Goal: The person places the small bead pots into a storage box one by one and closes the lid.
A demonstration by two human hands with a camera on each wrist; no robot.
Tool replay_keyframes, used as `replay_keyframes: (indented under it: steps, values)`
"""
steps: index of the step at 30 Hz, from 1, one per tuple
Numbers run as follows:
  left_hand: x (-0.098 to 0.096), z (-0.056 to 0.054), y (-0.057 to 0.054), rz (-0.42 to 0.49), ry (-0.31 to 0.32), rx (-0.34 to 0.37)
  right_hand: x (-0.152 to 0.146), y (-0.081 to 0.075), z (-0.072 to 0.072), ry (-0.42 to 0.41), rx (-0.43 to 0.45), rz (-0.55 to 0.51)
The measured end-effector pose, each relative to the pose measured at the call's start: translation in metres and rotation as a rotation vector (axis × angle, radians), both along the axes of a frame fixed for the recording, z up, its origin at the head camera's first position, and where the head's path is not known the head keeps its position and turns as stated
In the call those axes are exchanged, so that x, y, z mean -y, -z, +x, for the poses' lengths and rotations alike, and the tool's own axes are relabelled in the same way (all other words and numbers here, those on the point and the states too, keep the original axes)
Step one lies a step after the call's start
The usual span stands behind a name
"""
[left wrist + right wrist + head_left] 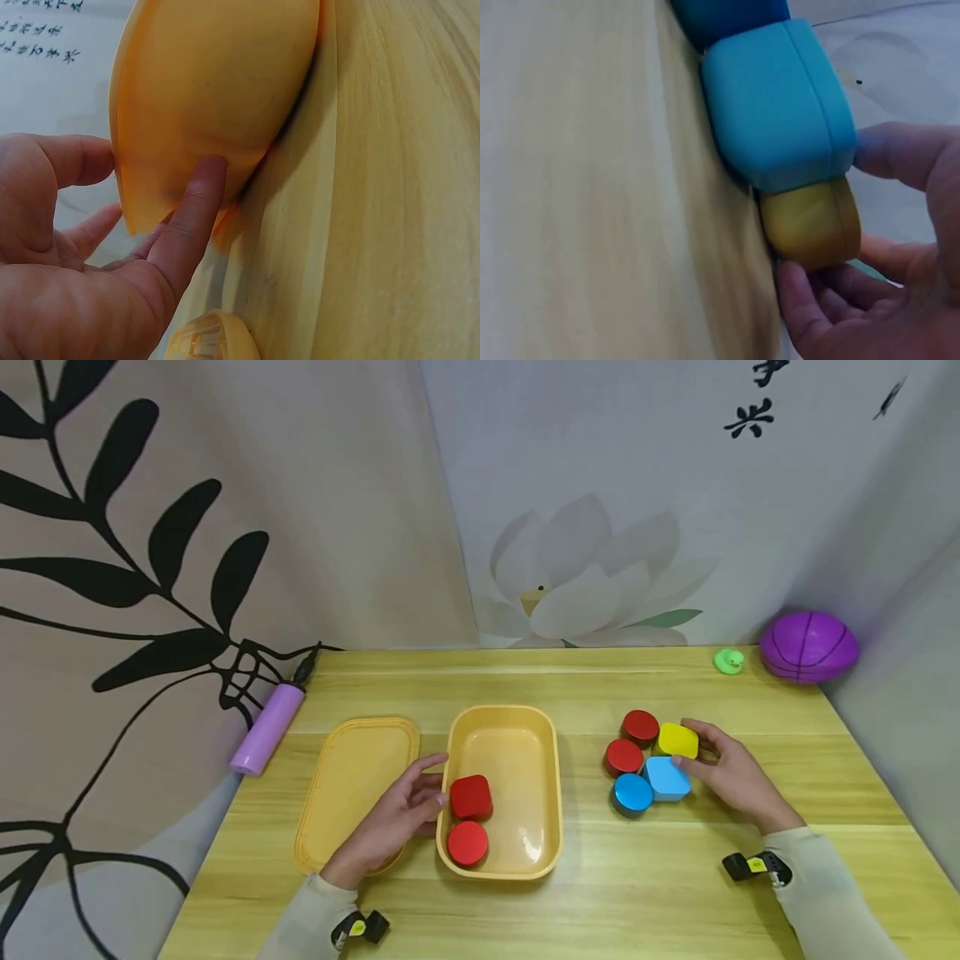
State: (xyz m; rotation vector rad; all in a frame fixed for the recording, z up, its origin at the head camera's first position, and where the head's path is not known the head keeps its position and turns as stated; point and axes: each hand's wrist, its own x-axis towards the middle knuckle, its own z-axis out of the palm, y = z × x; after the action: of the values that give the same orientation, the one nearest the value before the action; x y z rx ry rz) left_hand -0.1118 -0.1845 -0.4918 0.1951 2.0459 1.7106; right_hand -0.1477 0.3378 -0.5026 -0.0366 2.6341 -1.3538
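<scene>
A yellow plastic container [551,777] holds a red rounded-square block [471,797] and a red round block [467,843] along its left side. My left hand [393,818] touches its left wall, thumb at the rim and a finger on the outside, as the left wrist view shows. To the right, my right hand [738,772] is at a cluster of blocks: its thumb touches a light-blue block [667,779] and other fingers reach the side of a yellow block [677,741]. A blue round block [632,794] and two red round blocks [623,757] adjoin them.
The yellow lid [356,777] lies flat left of the container, partly under my left hand. A purple cylinder [268,729] is at the table's left edge. In the back right corner are a small green duck [728,661] and a purple ball [810,647].
</scene>
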Motion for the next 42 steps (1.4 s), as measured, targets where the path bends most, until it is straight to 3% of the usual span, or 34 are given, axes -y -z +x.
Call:
replay_keyframes:
  steps: [8,17,23,32,42]
  values:
    - [0.000,0.001,0.000,-0.002,-0.005,-0.001,-0.003,0.005,0.000,0.009,0.005,-0.027]
    - [-0.002,0.000,-0.002,-0.024,-0.017,-0.002,-0.005,0.000,0.004,0.030,-0.040,-0.017]
    - [-0.002,0.001,-0.002,-0.025,-0.016,0.005,-0.003,-0.013,0.006,0.030,-0.077,-0.003]
    - [-0.001,-0.001,-0.002,0.002,-0.004,0.008,0.009,-0.033,0.005,0.025,-0.122,-0.069]
    - [-0.001,-0.002,0.000,-0.005,-0.003,0.006,0.041,-0.063,0.006,-0.032,-0.216,-0.144]
